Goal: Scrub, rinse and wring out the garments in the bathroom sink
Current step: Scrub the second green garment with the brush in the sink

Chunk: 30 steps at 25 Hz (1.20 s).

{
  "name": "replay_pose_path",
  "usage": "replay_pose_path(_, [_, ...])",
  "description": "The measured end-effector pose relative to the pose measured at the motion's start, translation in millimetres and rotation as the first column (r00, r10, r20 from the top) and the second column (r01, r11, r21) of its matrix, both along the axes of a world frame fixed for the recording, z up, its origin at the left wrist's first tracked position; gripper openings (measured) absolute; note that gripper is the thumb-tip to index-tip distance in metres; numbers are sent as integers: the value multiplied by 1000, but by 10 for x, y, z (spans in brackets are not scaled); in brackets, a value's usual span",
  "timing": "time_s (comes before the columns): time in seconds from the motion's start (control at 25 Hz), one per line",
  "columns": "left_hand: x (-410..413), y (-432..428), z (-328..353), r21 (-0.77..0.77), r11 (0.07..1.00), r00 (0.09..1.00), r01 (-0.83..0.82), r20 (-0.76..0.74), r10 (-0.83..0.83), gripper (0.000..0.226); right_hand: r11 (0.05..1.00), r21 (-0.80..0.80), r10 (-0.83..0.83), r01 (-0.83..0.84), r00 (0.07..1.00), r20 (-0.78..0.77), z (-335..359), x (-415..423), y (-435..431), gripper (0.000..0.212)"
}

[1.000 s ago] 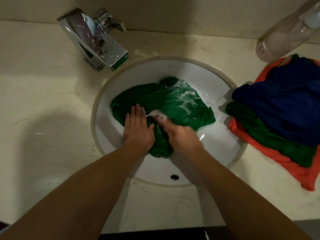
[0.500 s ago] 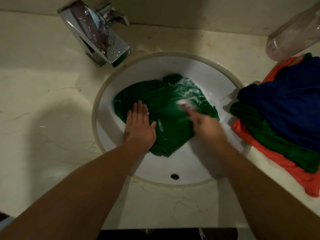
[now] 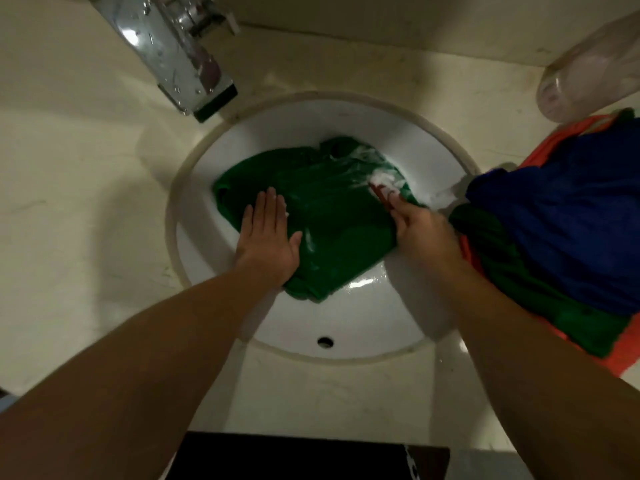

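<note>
Head camera, looking down into a round white sink [image 3: 346,320] set in a pale stone counter [image 3: 69,202]. The basin's near and far walls lie bare, with the overflow hole [image 3: 325,341] in the near wall. A chrome faucet [image 3: 180,53] overhangs the far-left rim. At the right rim a heap of clothes crowds the edge: a blue garment [image 3: 554,220] on top, a dark green one [image 3: 512,271] beneath it, an orange one [image 3: 588,362] at the bottom. A clear bottle [image 3: 588,71] lies beyond the heap.

A wet green garment [image 3: 339,237] is spread across the middle of the basin, under both hands. White suds [image 3: 381,176] streak its far-right part.

The left hand [image 3: 268,237] lies flat on the garment's left edge, fingers straight and together, thumb out, pressing the cloth against the basin wall. The right hand [image 3: 419,226] rests on the garment's right edge, fingers reaching into the suds. Its fingertips are blurred, and whether they pinch anything cannot be told.
</note>
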<state>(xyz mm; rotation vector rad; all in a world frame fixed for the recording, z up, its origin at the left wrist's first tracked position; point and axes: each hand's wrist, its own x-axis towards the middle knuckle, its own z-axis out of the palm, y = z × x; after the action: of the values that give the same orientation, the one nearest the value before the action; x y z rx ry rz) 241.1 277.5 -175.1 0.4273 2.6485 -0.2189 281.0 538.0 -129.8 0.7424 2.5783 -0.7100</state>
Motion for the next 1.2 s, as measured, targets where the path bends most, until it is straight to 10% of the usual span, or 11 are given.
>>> replay_pose_path(0.28, [75, 182, 86, 114, 988, 993, -103, 70, 96, 71, 950, -243, 193, -197, 980, -42, 157, 460, -617, 44])
replay_pose_path(0.48, [57, 96, -44, 141, 990, 1000, -19, 10, 18, 71, 889, -46, 458, -457, 888, 30, 450, 568, -447, 51])
replay_pose_path(0.72, [-194, 23, 28, 95, 995, 999, -33, 10, 32, 68, 996, -76, 49, -51, 998, -30, 333, 446, -671, 39])
replay_pose_path(0.88, [129, 224, 23, 194, 978, 997, -72, 49, 63, 69, 972, -132, 189, -195, 980, -57, 267, 613, -930, 38])
replay_pose_path(1.08, [-146, 23, -108, 175, 985, 1000, 2, -11, 0, 70, 957, 244, 144, -157, 987, 69, 530, 564, -392, 35])
replay_pose_path(1.2, [-167, 42, -121, 153, 988, 998, 12, -57, -3, 70, 999, -7, -45, 45, 999, 2, 372, 479, -779, 35])
